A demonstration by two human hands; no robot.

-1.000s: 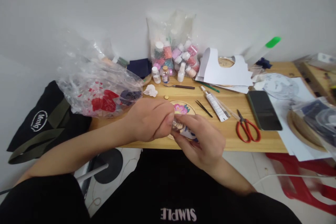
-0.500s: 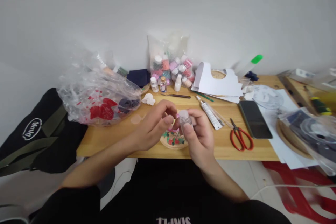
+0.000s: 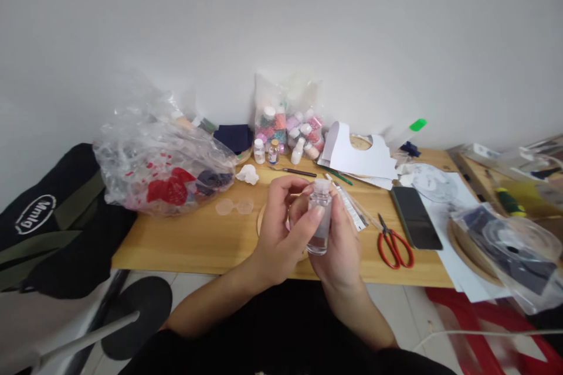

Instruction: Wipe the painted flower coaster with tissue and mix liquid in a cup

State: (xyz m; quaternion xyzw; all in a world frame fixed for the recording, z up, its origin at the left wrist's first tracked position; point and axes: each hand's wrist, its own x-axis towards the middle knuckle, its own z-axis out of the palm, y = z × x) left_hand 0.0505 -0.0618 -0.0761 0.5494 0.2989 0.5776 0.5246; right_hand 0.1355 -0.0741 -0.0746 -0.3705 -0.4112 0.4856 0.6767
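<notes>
A small clear bottle (image 3: 322,233) with a whitish stopper or cap stands upright between both hands, above the table's front part. My left hand (image 3: 281,237) is closed on its left side, thumb pressed across the front of the glass. My right hand (image 3: 343,249) wraps it from the right and behind. Beneath the hands lies a round wooden piece (image 3: 261,221), mostly covered by them. Left of it, flat on the table, are thin translucent pieces (image 3: 234,206). Behind the hands stand a white-capped bottle (image 3: 259,151), a cork-topped bottle (image 3: 273,152) and a white dropper-like bottle (image 3: 298,151).
Red-handled pliers (image 3: 394,248), a tube (image 3: 352,205) and a phone (image 3: 416,217) lie to the right. A large plastic bag (image 3: 162,158) fills the left of the table (image 3: 176,246). Bags of bead jars (image 3: 288,120) and cut white paper (image 3: 358,155) sit by the wall.
My left hand has moved right and closed on the bottle, where it was apart from it before. The bottle shows more fully now. The view has shifted slightly.
</notes>
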